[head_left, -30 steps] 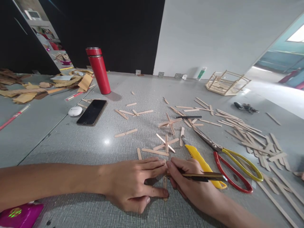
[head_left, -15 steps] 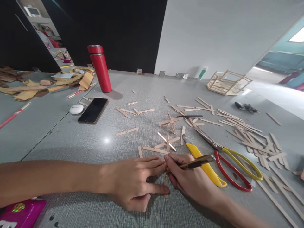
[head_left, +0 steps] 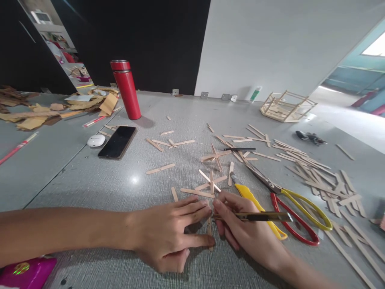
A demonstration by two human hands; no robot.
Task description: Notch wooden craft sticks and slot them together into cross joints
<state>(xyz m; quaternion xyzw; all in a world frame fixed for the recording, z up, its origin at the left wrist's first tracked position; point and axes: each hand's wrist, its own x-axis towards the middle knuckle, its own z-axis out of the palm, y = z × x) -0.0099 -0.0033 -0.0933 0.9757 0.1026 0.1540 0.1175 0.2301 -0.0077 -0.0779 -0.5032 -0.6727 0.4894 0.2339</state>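
Observation:
My left hand (head_left: 174,233) lies palm down with fingers stretched out. Its index and middle fingertips reach the upper part of a wooden craft stick (head_left: 209,228), while the thumb side lies near its lower end. My right hand (head_left: 240,224) pinches a slim gold-and-black pen-shaped tool (head_left: 261,216). The tool lies almost level, its working end beside the stick at my left fingertips; whether it is a pen or a knife I cannot tell. Just beyond my hands, craft sticks lie crossed (head_left: 211,182), next to a yellow utility knife (head_left: 245,192).
Red-and-yellow-handled scissors (head_left: 296,204) lie at right, before a heap of craft sticks (head_left: 327,184). A stick frame (head_left: 287,106) stands at the back right. A black phone (head_left: 118,142), white earbud case (head_left: 96,140) and red flask (head_left: 126,90) are at left; a purple packet (head_left: 30,273) sits front left.
My right hand has drawn slightly right, away from my left fingertips. The tool has swung lower, from slanting upward to nearly level. My left hand stays almost in place.

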